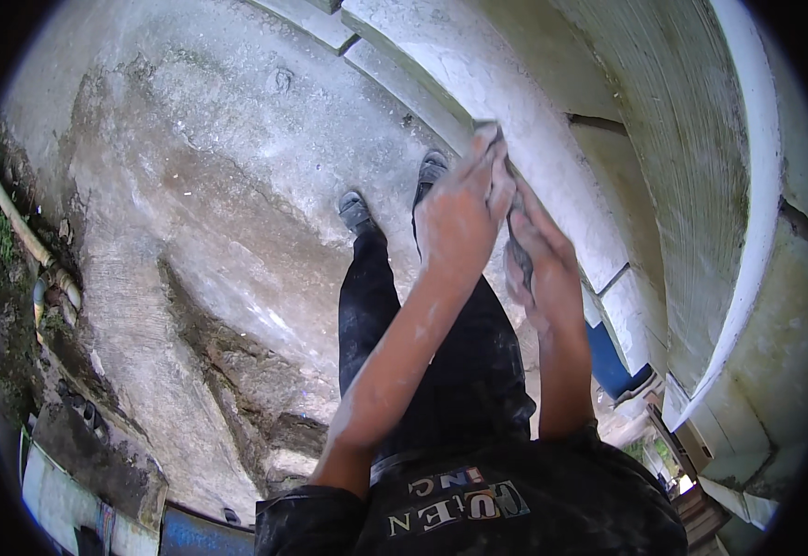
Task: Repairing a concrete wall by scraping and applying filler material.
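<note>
My left hand [467,208] and my right hand [545,255] meet in front of my body, both dusted with white powder. Between them is a thin dark grey piece [519,255], whose kind I cannot make out. Its lower part shows against the right palm, and a grey edge sticks out past the left fingertips. The left fingers are closed around its upper end, slightly smeared by motion. My right fingers curl about the lower end. Just beyond the hands runs a pale, powdery slab ledge [552,157].
A tall curved panel with a white rim [763,176] rises at the right. Below the ledge stands a blue container [613,363]. Rough, dusty concrete floor [237,185] spreads to the left, with a broken hollow [255,380]. A pipe [22,222] lies at the far left.
</note>
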`<state>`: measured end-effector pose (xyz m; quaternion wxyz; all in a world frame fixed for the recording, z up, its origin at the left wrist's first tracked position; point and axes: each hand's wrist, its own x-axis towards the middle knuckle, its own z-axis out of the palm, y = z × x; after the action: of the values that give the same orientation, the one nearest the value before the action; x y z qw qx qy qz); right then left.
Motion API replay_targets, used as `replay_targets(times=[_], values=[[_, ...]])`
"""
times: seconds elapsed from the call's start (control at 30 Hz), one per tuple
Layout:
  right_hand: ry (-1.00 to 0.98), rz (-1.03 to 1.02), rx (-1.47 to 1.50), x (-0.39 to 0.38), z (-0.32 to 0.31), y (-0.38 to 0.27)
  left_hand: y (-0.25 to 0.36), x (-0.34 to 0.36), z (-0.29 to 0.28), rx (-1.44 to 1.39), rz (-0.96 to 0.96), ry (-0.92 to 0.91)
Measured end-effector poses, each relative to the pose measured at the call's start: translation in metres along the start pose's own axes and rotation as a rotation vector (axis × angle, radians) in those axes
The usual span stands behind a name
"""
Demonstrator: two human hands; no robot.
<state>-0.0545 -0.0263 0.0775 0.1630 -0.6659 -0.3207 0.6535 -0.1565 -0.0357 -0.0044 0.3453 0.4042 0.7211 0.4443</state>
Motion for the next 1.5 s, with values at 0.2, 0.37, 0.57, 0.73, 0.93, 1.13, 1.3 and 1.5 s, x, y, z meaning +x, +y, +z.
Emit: replay_targets(times=[0.2,0.37,0.57,0.73,0.93,1.13,1.3,1.5], values=[[-0.029,-0.032,0.086,0.017,0.018,-0.005,0.003,0.019,-0.008,0.033,-0.017,-0.020],[-0.007,0.015,0.018,-0.004,0.002,0.004,-0.008,-0.008,0.003,0.006,0.026,0.006],[-0.032,-0.021,0.060,0.018,0.016,-0.004,-0.001,0.017,-0.008,0.030,0.024,-0.001],[0.002,0.007,-0.041,0.005,0.010,0.011,-0.013,0.001,-0.004,0.011,0.061,0.032],[-0.035,-0.040,0.044,0.015,0.019,0.002,-0.011,0.013,-0.010,0.033,0.029,0.019],[-0.065,0.013,0.077,0.011,0.013,0.001,-0.013,0.011,-0.008,0.025,0.040,-0.017],[-0.024,-0.009,0.155,0.011,0.024,0.003,-0.010,0.014,-0.013,-0.007,0.090,0.021],[-0.043,0.025,0.037,0.011,0.017,-0.007,-0.008,0.017,-0.013,0.014,0.037,-0.026]])
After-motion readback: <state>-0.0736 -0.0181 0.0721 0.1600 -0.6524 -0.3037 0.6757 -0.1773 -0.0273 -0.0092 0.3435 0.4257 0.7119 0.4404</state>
